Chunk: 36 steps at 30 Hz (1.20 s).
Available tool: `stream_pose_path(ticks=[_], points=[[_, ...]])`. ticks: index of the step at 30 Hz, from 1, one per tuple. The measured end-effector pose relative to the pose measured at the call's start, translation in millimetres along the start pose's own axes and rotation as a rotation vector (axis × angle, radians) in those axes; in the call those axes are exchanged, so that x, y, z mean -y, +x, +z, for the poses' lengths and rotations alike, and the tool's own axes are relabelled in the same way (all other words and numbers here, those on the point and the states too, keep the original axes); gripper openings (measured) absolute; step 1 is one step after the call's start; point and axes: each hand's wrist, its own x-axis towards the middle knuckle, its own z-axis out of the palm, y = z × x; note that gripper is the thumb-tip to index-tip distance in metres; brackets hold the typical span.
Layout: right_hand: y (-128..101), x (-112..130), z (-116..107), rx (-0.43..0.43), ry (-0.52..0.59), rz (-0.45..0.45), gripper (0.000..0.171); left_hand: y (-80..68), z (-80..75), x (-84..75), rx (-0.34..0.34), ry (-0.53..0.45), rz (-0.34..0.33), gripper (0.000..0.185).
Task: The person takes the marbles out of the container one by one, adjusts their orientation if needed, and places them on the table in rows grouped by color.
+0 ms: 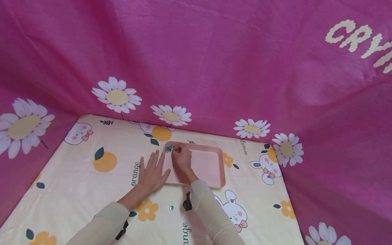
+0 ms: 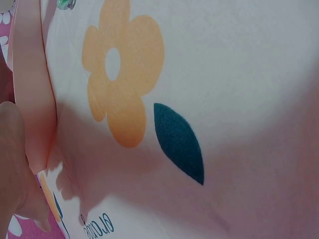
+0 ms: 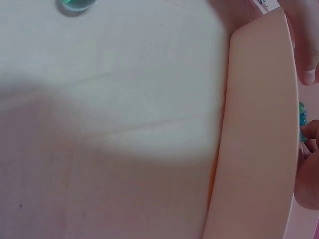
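Note:
A shallow pink tray (image 1: 202,163) lies on the patterned cloth, with a cluster of small blue and green glass marbles (image 1: 169,149) in its far left corner. My right hand (image 1: 182,158) reaches into the tray, its curled fingers pinching a marble at the cluster's right side. In the right wrist view, those fingertips (image 3: 310,132) sit right at the blue-green marbles (image 3: 302,113), partly hidden by the tray's wall (image 3: 259,124). My left hand (image 1: 152,173) rests spread along the tray's left edge, fingers straight. A single green marble (image 1: 171,208) lies on the cloth before the tray.
The cream cloth (image 1: 116,190), printed with oranges, flowers and rabbits, covers the surface. Magenta fabric (image 1: 196,61) with daisies hangs behind it and at both sides. The lone marble (image 3: 77,4) also shows at the top of the right wrist view.

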Motion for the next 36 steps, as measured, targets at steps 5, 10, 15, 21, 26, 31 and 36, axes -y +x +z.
stream_pose_path(ticks=[5, 10, 15, 21, 26, 31, 36], points=[[-4, -1, -7, 0.006, 0.022, -0.002, 0.002, 0.0, 0.2, -0.9, 0.006, 0.006, -0.004, 0.081], [-11, -4, -14, 0.021, 0.068, 0.008, 0.003, -0.4, 1.7, -0.8, 0.019, 0.005, -0.005, 0.081], [-16, -11, -21, 0.070, 0.070, -0.031, 0.015, 0.4, 2.6, -0.6, 0.008, 0.002, -0.012, 0.082], [-24, -20, -33, 0.132, 0.099, -0.107, 0.014, 0.9, 2.6, -0.4, 0.012, 0.001, -0.016, 0.083], [-32, -19, -44, 0.127, 0.153, -0.149, 0.009, 0.3, 1.0, -0.7, 0.021, 0.000, -0.017, 0.083], [-44, -16, -55, 0.131, 0.191, -0.173, 0.007, 1.2, 0.3, -0.8, 0.016, -0.001, -0.016, 0.083], [-59, -18, -66, 0.143, 0.216, -0.206, 0.007, 1.2, 0.9, -1.5, 0.014, -0.001, -0.015, 0.082]])
